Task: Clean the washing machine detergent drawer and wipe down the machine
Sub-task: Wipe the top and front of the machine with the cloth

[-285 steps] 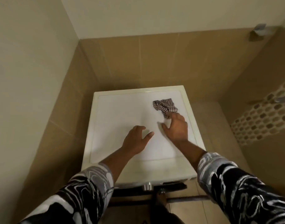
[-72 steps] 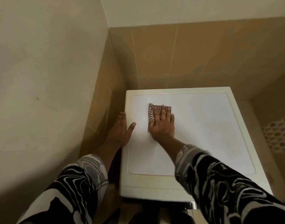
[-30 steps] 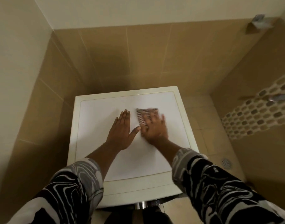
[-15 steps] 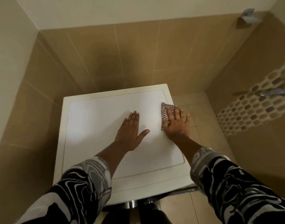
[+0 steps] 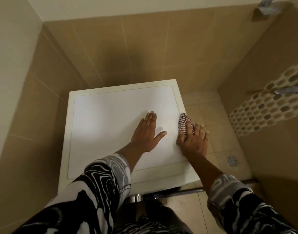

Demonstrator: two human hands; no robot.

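Checked cloth (image 5: 184, 125) sits at the right edge of the washing machine (image 5: 111, 115), centre-right of frame — the right hand (image 5: 194, 141) presses it flat-fingered to wipe; the left hand (image 5: 147, 132), flat and empty, likely braces.

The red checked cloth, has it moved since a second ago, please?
Yes. The checked cloth, under the right hand, slid rightward to the right edge of the white washing machine.

Right hand (image 5: 193, 142) presses cloth (image 5: 182, 122) on machine (image 5: 111, 115)
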